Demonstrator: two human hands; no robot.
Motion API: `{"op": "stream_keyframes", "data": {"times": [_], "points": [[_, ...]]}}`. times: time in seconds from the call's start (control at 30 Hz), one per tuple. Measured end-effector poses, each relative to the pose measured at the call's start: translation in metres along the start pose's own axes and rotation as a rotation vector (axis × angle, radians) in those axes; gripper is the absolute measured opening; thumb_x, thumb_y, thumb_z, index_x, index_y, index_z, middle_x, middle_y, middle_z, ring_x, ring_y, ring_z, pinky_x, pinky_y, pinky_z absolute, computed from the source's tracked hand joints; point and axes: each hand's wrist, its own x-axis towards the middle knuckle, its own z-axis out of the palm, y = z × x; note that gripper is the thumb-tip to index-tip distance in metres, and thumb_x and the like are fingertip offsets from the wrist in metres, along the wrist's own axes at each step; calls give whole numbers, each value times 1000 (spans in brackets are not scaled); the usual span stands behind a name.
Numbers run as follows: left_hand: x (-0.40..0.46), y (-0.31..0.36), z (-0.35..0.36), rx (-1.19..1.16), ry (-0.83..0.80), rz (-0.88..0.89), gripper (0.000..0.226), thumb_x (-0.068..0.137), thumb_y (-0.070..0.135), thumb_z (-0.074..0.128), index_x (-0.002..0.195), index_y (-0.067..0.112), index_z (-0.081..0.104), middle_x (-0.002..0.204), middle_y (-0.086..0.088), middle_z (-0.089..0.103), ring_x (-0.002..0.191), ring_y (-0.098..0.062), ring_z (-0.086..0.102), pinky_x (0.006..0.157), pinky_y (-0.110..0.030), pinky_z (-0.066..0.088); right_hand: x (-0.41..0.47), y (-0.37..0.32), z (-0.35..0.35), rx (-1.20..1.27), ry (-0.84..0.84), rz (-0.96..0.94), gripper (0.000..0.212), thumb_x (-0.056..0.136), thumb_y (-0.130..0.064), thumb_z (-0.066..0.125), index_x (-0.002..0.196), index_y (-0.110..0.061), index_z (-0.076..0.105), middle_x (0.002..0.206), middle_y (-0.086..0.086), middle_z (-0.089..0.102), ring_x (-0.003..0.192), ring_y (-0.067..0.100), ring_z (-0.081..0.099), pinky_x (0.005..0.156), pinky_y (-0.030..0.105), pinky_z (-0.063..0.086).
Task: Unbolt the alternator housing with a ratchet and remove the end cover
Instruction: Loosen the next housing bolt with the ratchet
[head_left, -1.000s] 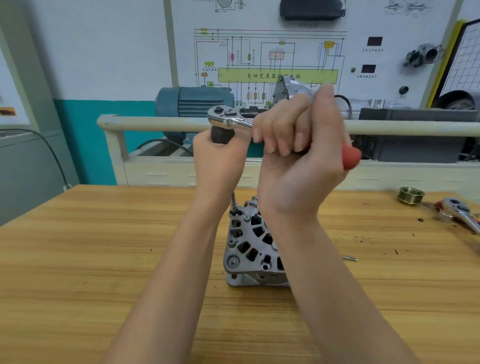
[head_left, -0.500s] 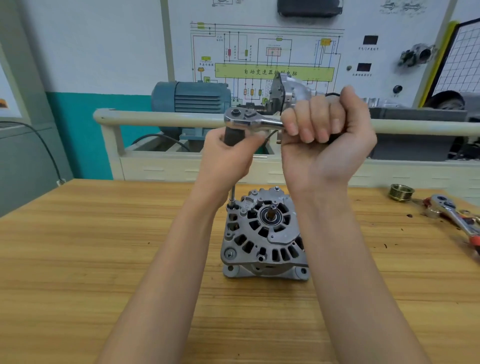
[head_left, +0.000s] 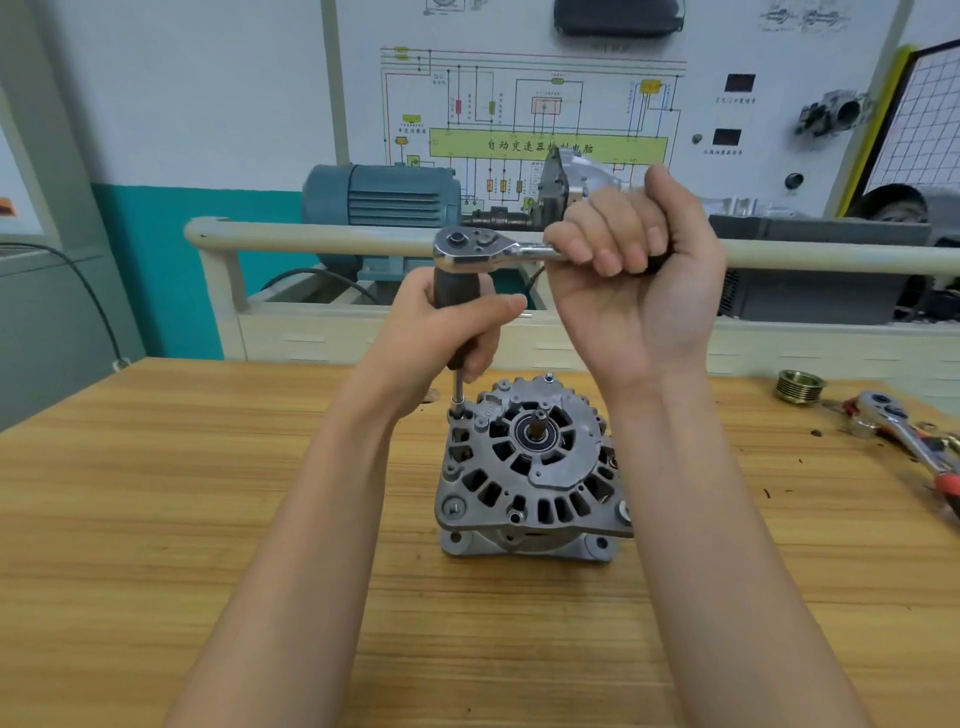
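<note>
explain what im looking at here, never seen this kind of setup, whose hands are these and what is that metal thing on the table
There is one picture, taken by a camera worn on a person's head, looking forward and down at their own two bare hands. No robot is involved.

The metal thing is a car alternator, standing on a wooden table. The person is undoing one of its housing bolts with a ratchet.

The right hand grips the ratchet's handle. The left hand holds the dark upright extension grip under the ratchet head, steadying it. A thin shaft runs down from it to a socket at the alternator's upper left edge.

Farther right on the table lie a grooved pulley and a second ratchet. Behind stand a blue motor and a wiring-diagram board.
</note>
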Motion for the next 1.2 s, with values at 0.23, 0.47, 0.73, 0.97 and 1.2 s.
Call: {"op": "stream_keyframes", "data": {"times": [0.23, 0.47, 0.73, 0.97, 1.2], "points": [[5, 0, 14, -87, 307, -73, 51, 84, 6, 56, 40, 26, 39, 39, 11, 30, 34, -7, 24, 39, -15, 25, -14, 31, 13, -306, -59, -404, 54, 93, -10, 36, 40, -17, 39, 39, -3, 32, 39, 14, 30, 49, 30, 32], [2, 5, 4, 97, 239, -92, 47, 85, 7, 62, 46, 22, 42, 40, 6, 36, 38, -15, 32, 45, -22, 33, -11, 28, 12, -271, -109, -306, 54, 96, -11, 34, 42, -16, 37, 41, -2, 31, 40, 14, 29, 49, 28, 33], [-2, 15, 11, -50, 144, -1, 33, 82, 10, 60, 53, 15, 43, 42, 6, 31, 38, -13, 21, 43, -25, 19, -2, 5, 3, 22, 28, -38, 56, 98, -17, 34, 42, -15, 33, 40, -2, 27, 39, 12, 26, 43, 24, 30], [7, 11, 23, 13, 571, -29, 37, 85, 1, 56, 57, 17, 39, 54, -3, 30, 53, -14, 24, 52, -30, 21, -16, 44, 15, -331, -85, -488, 45, 93, -11, 35, 49, -18, 40, 42, 0, 34, 40, 16, 31, 50, 33, 32], [-2, 12, 2, 14, 170, -19, 45, 81, 4, 63, 44, 22, 46, 39, 4, 35, 36, -16, 26, 43, -26, 21, -9, 20, 9, -152, -84, -174, 56, 99, -16, 32, 43, -15, 35, 41, -2, 28, 41, 13, 26, 46, 26, 30]]}}
